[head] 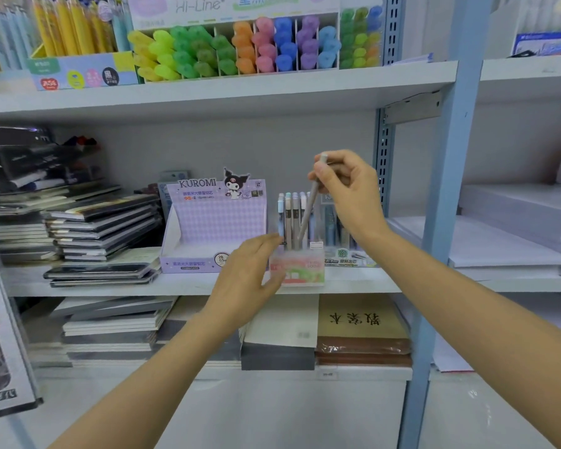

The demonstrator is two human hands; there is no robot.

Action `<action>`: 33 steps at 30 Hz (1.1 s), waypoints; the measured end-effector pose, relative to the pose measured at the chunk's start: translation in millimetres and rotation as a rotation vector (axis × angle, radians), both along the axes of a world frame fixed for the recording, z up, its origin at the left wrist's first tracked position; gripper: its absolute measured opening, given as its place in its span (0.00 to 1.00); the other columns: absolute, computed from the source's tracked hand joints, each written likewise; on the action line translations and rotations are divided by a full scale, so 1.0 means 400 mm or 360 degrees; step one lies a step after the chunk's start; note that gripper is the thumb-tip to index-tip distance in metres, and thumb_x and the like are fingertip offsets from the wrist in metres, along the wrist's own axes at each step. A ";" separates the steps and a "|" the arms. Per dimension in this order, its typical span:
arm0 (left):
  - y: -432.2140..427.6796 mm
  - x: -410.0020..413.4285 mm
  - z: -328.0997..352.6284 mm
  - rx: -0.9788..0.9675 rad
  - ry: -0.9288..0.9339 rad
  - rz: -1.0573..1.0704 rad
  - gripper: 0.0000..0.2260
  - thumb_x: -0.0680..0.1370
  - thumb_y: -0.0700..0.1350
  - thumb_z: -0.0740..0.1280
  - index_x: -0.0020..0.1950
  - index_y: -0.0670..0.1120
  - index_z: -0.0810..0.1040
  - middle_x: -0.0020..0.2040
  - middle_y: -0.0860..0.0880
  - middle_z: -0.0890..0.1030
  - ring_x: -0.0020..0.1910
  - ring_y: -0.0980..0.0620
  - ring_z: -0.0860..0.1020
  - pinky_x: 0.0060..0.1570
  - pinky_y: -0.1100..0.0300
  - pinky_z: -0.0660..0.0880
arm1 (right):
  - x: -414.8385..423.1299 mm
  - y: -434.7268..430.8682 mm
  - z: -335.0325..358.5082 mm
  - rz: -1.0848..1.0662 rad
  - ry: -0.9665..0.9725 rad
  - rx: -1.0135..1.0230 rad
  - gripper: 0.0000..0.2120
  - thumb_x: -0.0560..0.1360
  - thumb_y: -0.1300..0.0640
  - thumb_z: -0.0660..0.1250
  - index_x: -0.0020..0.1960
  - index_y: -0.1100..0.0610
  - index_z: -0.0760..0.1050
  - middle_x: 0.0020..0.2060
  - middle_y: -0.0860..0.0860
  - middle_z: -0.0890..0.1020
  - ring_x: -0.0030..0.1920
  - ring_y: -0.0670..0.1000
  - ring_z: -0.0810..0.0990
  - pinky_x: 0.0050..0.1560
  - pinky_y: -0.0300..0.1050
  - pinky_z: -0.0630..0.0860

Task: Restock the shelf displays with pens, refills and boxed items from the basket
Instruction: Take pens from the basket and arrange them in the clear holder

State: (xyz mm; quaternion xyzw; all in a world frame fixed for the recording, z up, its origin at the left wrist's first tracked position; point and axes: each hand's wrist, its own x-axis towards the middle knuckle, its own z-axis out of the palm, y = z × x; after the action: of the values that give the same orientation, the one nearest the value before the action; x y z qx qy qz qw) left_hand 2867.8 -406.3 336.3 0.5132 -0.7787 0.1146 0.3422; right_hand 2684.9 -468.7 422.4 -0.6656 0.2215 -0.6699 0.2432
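Observation:
A small translucent pen display box [300,268] stands on the middle shelf [182,286] with several pastel pens [291,218] upright in it. My right hand [347,192] grips a grey pen [310,205], tilted, its lower tip down among the standing pens. My left hand [250,273] rests against the box's left side, fingers curled on its corner. The basket is out of view.
A purple Kuromi refill display box [208,228] stands left of the pen box; another pen display [340,234] sits behind it on the right. Stacked notebooks [94,228] fill the left. Highlighters [240,48] line the upper shelf. A blue upright post [441,222] stands right.

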 end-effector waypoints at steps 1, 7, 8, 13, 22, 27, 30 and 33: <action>-0.002 0.005 -0.015 0.0016 -0.0080 0.0012 0.26 0.78 0.46 0.67 0.75 0.45 0.64 0.75 0.50 0.67 0.73 0.51 0.64 0.71 0.56 0.63 | -0.001 -0.009 -0.003 -0.0030 -0.0024 0.0016 0.07 0.78 0.62 0.66 0.55 0.65 0.77 0.45 0.59 0.83 0.47 0.53 0.84 0.50 0.47 0.82; -0.013 0.011 -0.036 -0.0109 -0.0207 0.0035 0.30 0.76 0.44 0.68 0.76 0.43 0.63 0.75 0.47 0.66 0.73 0.49 0.65 0.69 0.50 0.68 | 0.037 -0.055 -0.058 -0.0094 0.0182 0.0147 0.05 0.77 0.65 0.67 0.51 0.66 0.77 0.43 0.62 0.83 0.47 0.60 0.84 0.49 0.58 0.81; -0.013 0.011 -0.038 -0.0111 -0.0214 0.0041 0.30 0.76 0.43 0.68 0.76 0.44 0.62 0.75 0.47 0.65 0.73 0.49 0.65 0.68 0.51 0.68 | 0.045 -0.059 -0.067 -0.0102 0.0234 0.0155 0.04 0.76 0.64 0.68 0.50 0.65 0.77 0.42 0.61 0.84 0.46 0.59 0.84 0.50 0.59 0.80; -0.013 0.014 -0.048 -0.0100 -0.0262 0.0047 0.33 0.76 0.43 0.68 0.78 0.45 0.58 0.78 0.49 0.61 0.74 0.50 0.62 0.68 0.53 0.67 | 0.053 -0.071 -0.069 -0.0156 0.0450 0.0112 0.04 0.76 0.61 0.70 0.48 0.62 0.79 0.39 0.57 0.84 0.42 0.55 0.83 0.49 0.51 0.80; -0.016 0.008 -0.051 -0.0171 -0.0222 0.0007 0.30 0.75 0.37 0.68 0.76 0.40 0.63 0.75 0.46 0.65 0.78 0.49 0.55 0.74 0.53 0.60 | 0.083 -0.093 -0.085 -0.0420 0.0748 -0.0055 0.06 0.74 0.61 0.71 0.49 0.56 0.75 0.40 0.49 0.80 0.38 0.51 0.79 0.45 0.51 0.80; -0.018 0.007 -0.045 -0.0140 -0.0198 -0.0014 0.29 0.77 0.40 0.67 0.77 0.43 0.60 0.77 0.47 0.62 0.77 0.51 0.57 0.69 0.57 0.65 | 0.078 -0.094 -0.086 -0.0500 0.0835 -0.0037 0.06 0.76 0.60 0.68 0.53 0.58 0.78 0.45 0.51 0.78 0.44 0.52 0.78 0.52 0.52 0.76; -0.011 0.007 -0.050 -0.0114 -0.0179 -0.0038 0.30 0.78 0.41 0.66 0.78 0.43 0.59 0.78 0.48 0.58 0.76 0.51 0.59 0.69 0.56 0.66 | 0.070 -0.050 -0.109 -0.0509 0.0765 -0.0202 0.12 0.77 0.60 0.67 0.60 0.59 0.76 0.50 0.49 0.73 0.49 0.49 0.76 0.54 0.42 0.73; 0.010 0.017 -0.105 -0.0130 -0.0033 -0.0024 0.30 0.75 0.38 0.67 0.76 0.42 0.61 0.76 0.44 0.60 0.73 0.47 0.63 0.69 0.55 0.65 | 0.077 0.025 -0.179 -0.0356 0.0666 -0.0481 0.10 0.77 0.63 0.65 0.58 0.61 0.76 0.49 0.50 0.75 0.46 0.46 0.74 0.50 0.37 0.71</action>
State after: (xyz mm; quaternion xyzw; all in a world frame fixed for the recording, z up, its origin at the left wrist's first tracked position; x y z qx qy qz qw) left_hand 2874.8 -402.4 294.3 0.4917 -0.7808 0.1491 0.3556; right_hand 2715.8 -458.9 350.9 -0.7895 0.2366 -0.5661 0.0147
